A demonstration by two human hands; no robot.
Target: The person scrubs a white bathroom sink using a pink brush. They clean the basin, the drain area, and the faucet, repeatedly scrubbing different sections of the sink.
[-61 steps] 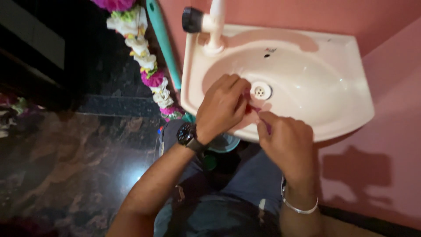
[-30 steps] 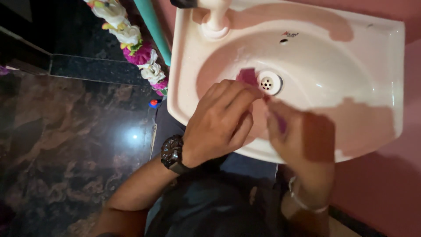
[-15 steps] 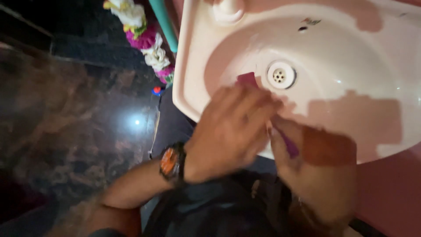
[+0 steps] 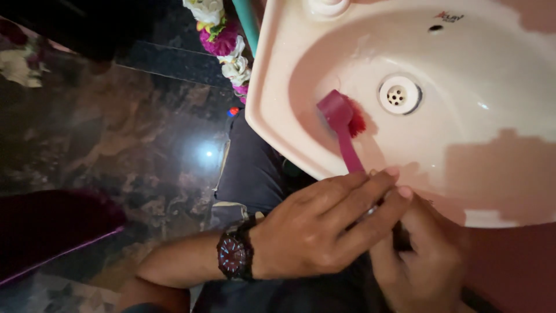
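I see my left hand [image 4: 324,229] lying over the near rim of the sink [image 4: 272,110], fingers stretched out flat and pressed together across the handle end of a pink brush [image 4: 343,130]. The handle runs under those fingers, so I read the left hand as grasping the brush, though the contact itself is covered. My right hand [image 4: 425,261] sits just beneath and to the right, fingers curled up against the left fingertips; I cannot tell whether it grips anything, because the left hand hides the spot. The brush slopes away from my hands into the basin, its head resting on the left inner wall with the red bristles turned toward the drain [image 4: 398,94], which lies just to the right of it. A dark watch [image 4: 233,256] is on my left wrist. Far left of the sink hangs a flower garland [image 4: 223,37], beside a green pipe [image 4: 249,20], above the dark marble floor [image 4: 116,145]
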